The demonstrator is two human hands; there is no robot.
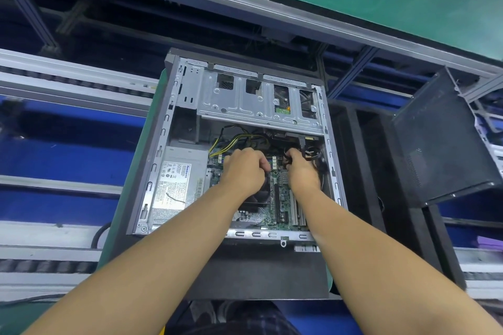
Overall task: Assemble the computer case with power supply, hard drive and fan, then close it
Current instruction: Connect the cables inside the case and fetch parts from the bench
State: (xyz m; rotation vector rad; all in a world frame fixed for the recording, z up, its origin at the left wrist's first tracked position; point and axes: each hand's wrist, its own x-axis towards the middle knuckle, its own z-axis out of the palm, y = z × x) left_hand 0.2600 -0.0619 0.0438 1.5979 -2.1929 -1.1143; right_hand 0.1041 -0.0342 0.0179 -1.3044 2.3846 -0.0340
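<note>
Both forearms reach forward into the open computer case point(168, 122), which lies on its side on the green counter point(122, 212) in front of the person. The left hand point(243, 171) is in the middle of the case with its back turned up, over the main board point(283, 196). Its fingers point(262, 164) are curled down and to the right, but the tips are hidden, so I cannot tell if they hold something. The right hand point(302, 171) is just beside it, a little apart, and its fingers point(293, 155) are closed around a bundle of black cables point(313, 151) near the right wall of the case. There are two hands and one case. One power supply point(177, 185), a grey box with a white label, sits in the left part of the case. One hard drive point(281, 99) is seen only through the openings of the metal drive cage point(239, 106) at the far end. One dark fan point(260, 194) lies on the main board, partly covered by the left wrist. One bundle of yellow and black wires point(231, 141) runs from the power supply toward the hands. One dark side panel point(441, 139) stands tilted to the right, well apart from the case.
</note>
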